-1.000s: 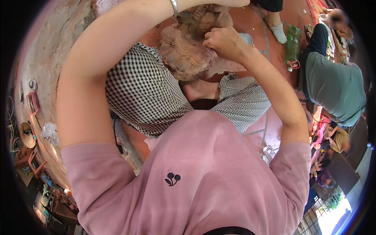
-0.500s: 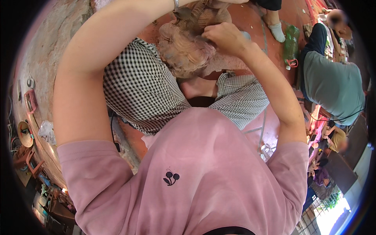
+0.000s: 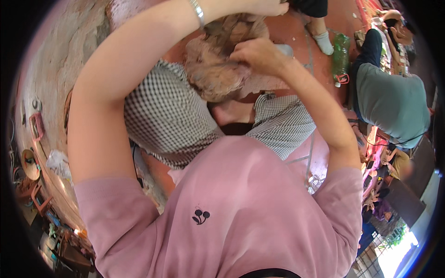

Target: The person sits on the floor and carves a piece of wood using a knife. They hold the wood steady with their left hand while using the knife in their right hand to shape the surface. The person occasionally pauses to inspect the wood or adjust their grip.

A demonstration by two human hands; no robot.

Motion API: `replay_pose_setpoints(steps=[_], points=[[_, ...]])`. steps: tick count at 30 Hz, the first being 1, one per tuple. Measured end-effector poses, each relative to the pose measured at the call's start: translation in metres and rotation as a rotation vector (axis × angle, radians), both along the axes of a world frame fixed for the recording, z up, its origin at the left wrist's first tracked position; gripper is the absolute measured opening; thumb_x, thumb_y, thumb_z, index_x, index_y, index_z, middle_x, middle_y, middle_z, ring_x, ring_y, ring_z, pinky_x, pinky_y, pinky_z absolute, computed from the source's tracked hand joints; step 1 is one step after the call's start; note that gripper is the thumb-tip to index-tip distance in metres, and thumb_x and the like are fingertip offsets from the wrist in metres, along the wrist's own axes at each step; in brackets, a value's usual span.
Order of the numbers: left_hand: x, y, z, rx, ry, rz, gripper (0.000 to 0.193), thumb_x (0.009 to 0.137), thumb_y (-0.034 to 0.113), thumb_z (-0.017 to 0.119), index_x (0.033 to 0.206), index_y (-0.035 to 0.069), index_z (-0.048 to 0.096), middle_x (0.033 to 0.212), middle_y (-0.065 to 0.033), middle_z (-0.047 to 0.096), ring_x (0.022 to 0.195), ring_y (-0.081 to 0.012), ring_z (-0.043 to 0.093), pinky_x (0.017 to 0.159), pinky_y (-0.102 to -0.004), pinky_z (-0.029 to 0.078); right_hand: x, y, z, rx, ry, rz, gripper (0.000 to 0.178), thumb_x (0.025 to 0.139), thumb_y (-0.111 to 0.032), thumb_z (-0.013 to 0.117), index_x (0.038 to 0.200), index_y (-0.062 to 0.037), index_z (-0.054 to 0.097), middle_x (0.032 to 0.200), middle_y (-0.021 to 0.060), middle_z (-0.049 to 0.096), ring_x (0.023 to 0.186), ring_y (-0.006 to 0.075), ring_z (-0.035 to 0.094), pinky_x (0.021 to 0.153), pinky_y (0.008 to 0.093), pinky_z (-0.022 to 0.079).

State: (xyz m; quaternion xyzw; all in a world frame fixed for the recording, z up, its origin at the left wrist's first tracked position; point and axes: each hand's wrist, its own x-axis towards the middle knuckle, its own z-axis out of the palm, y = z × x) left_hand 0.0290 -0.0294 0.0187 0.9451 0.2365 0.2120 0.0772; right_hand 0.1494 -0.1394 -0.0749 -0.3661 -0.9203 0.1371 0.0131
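Note:
A carved brown wooden piece (image 3: pixel 215 76) with swirling, rounded relief lies in front of my crossed legs, its lower part blurred. My right hand (image 3: pixel 262 56) is at its right side, fingers curled and pressed together against the carving. Whatever those fingers hold, if anything, is hidden. My left hand (image 3: pixel 266 6) reaches across the far end of the carving at the top edge. The picture's edge cuts it off, so its grip cannot be made out. A metal bracelet circles my left wrist.
A green plastic bottle (image 3: pixel 341 60) stands or lies on the red tiles at right, near another person's socked foot (image 3: pixel 323 42). A person in a grey-green shirt (image 3: pixel 393 104) sits farther right. A large pale wooden slab (image 3: pixel 51 88) fills the left side.
The carving has shifted and tilted a little, its near end now lower in the picture. Both my hands have moved slightly left, and the right one stays curled against the wood.

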Motion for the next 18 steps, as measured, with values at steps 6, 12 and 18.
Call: replay_pose_setpoints(steps=[6, 12, 18], points=[[0.001, 0.010, -0.022, 0.136, -0.048, 0.053, 0.037, 0.086, 0.031, 0.066, 0.118, 0.014, 0.067, 0.122, -0.0060, 0.068, 0.114, -0.0301, 0.063, 0.092, -0.0429, 0.052, -0.004, 0.005, -0.010, 0.160, -0.045, 0.069, 0.015, 0.078, -0.014, 0.064, 0.092, -0.0155, 0.069, 0.084, 0.0031, 0.067, 0.079, 0.0255, 0.070, 0.064, 0.0376, 0.055], [0.002, 0.011, -0.022, 0.119, -0.055, 0.004, 0.037, 0.083, 0.027, 0.067, 0.115, 0.009, 0.067, 0.121, -0.0077, 0.067, 0.111, -0.0288, 0.063, 0.090, -0.0445, 0.051, -0.008, 0.003, 0.001, -0.002, -0.082, -0.050, 0.019, 0.079, -0.016, 0.064, 0.098, -0.0160, 0.068, 0.084, 0.0059, 0.068, 0.081, 0.0264, 0.070, 0.065, 0.0389, 0.055], [-0.001, 0.009, -0.015, 0.079, -0.048, 0.003, 0.036, 0.082, 0.025, 0.067, 0.113, 0.007, 0.067, 0.120, -0.0081, 0.067, 0.110, -0.0284, 0.063, 0.091, -0.0444, 0.051, 0.007, -0.014, -0.011, -0.013, 0.396, -0.088, 0.022, 0.076, -0.006, 0.070, 0.095, -0.0056, 0.060, 0.098, 0.0107, 0.061, 0.091, 0.0324, 0.064, 0.076, 0.0432, 0.054]])
